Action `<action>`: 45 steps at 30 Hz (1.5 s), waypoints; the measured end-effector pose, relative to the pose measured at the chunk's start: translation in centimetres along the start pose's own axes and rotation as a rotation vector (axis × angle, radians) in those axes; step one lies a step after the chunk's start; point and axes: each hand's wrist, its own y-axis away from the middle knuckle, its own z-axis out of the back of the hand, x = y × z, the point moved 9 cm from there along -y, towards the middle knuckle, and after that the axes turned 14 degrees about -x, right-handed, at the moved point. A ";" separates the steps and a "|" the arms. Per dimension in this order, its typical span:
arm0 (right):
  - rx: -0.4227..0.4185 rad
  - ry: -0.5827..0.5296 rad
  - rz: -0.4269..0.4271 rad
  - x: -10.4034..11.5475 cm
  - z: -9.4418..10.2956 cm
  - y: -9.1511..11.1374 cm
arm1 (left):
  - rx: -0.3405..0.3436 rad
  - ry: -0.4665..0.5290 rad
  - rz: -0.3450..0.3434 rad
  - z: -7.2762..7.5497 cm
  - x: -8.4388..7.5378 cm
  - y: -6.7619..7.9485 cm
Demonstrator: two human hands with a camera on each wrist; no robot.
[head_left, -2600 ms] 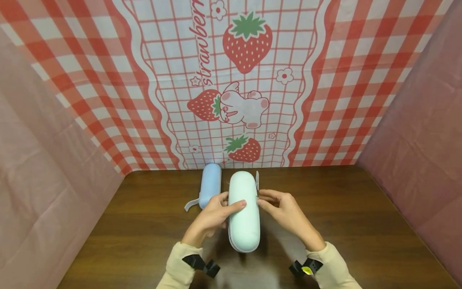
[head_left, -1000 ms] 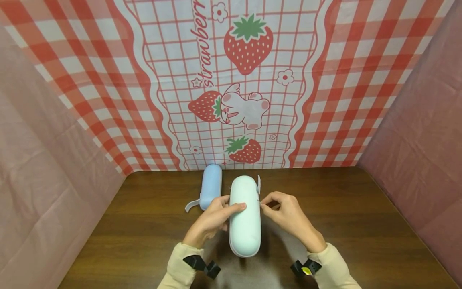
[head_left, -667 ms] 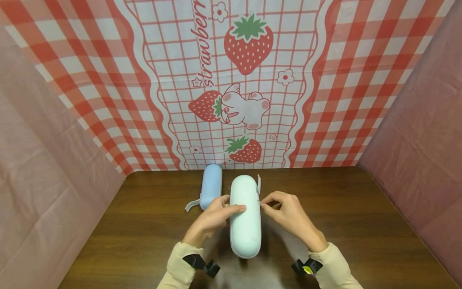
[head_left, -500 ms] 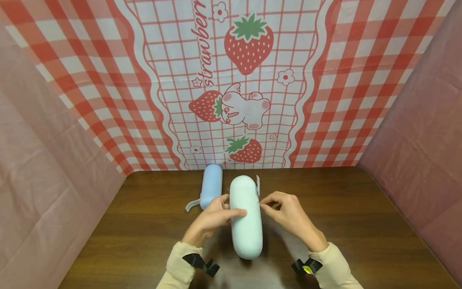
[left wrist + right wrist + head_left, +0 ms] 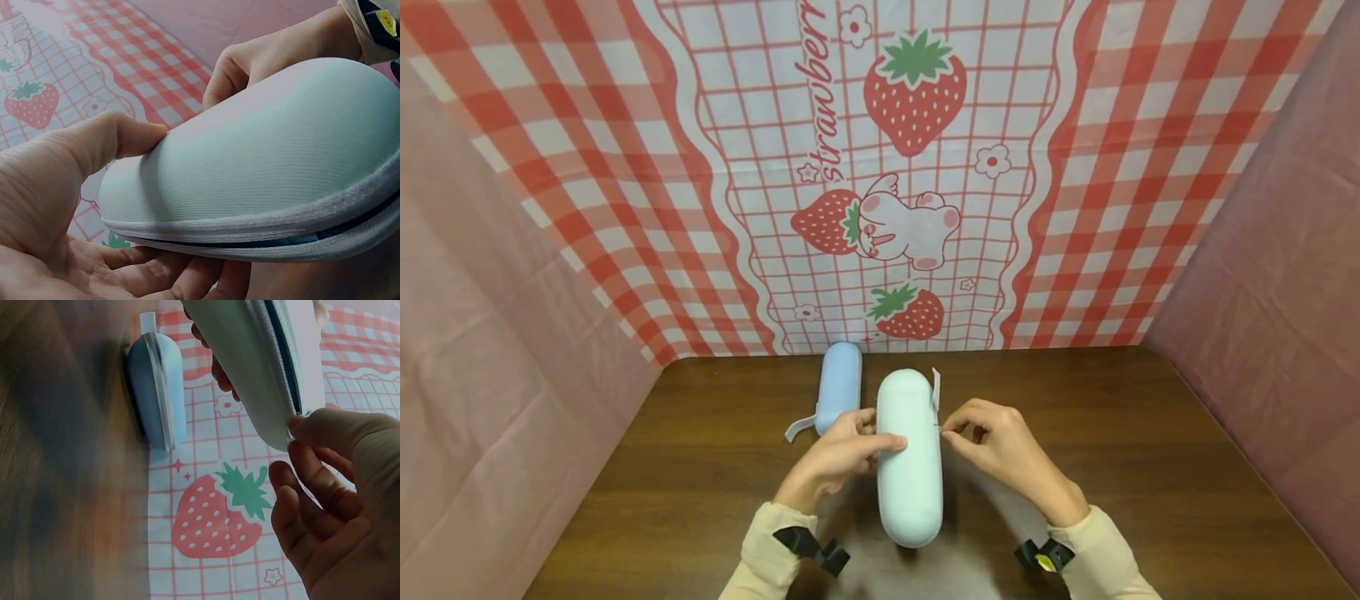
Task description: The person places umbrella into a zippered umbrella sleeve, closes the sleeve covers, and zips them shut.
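A mint-green, capsule-shaped zip case (image 5: 910, 475) is held up over the table, its long side running away from me. My left hand (image 5: 838, 454) grips it from the left, thumb on top and fingers underneath, as the left wrist view shows. On the other side, thumb and forefinger of my right hand (image 5: 1000, 442) pinch at the zipper (image 5: 284, 365); the small pull is mostly hidden by the fingertips. Dark lining shows through the parted zipper in both wrist views. A pale strap tab (image 5: 936, 387) sticks up at the case's far right side.
A smaller light-blue zip case (image 5: 838, 387) with a grey strap (image 5: 799, 427) lies on the brown wooden table (image 5: 700, 467), just beyond my left hand. A strawberry-print cloth (image 5: 917, 92) hangs at the back, and pink cloth walls (image 5: 1262, 317) stand at the sides.
The mint-green case has come slightly closer to me, and my left thumb sits a little nearer on it. My right hand's fingertips, at its right side throughout, have shifted slightly towards me.
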 end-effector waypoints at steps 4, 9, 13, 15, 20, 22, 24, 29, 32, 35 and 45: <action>-0.027 -0.022 0.051 0.6 0.2 -0.1 | 0.023 0.045 -0.005 -0.1 0.1 0.0; -0.042 -0.032 0.058 0.9 0.3 -0.2 | 0.024 0.060 -0.012 0.0 0.1 -0.1; -0.021 -0.036 0.046 0.9 0.0 0.0 | 0.017 0.073 -0.009 0.1 0.0 -0.1; -0.005 -0.042 0.041 1.0 -0.2 0.0 | 0.011 0.078 -0.006 0.2 0.0 -0.2; 0.020 -0.066 0.032 1.1 -0.6 0.2 | 0.002 0.087 -0.007 0.6 -0.1 -0.1; 0.023 -0.075 0.035 1.2 -0.7 0.2 | 0.001 0.090 -0.010 0.7 -0.2 -0.1; 0.022 -0.080 0.041 1.4 -0.7 0.2 | -0.002 0.093 -0.012 0.8 -0.2 -0.1; 0.023 -0.091 0.060 1.8 -0.9 0.2 | -0.019 0.097 -0.013 1.0 -0.3 -0.2; 0.025 -0.096 0.062 1.9 -0.9 0.2 | -0.026 0.097 -0.017 1.2 -0.3 -0.2; 0.030 -0.099 0.061 1.9 -1.0 0.3 | -0.034 0.097 -0.019 1.3 -0.4 -0.2; 0.056 -0.101 0.053 2.1 -1.2 0.5 | -0.064 0.093 -0.016 1.7 -0.5 -0.3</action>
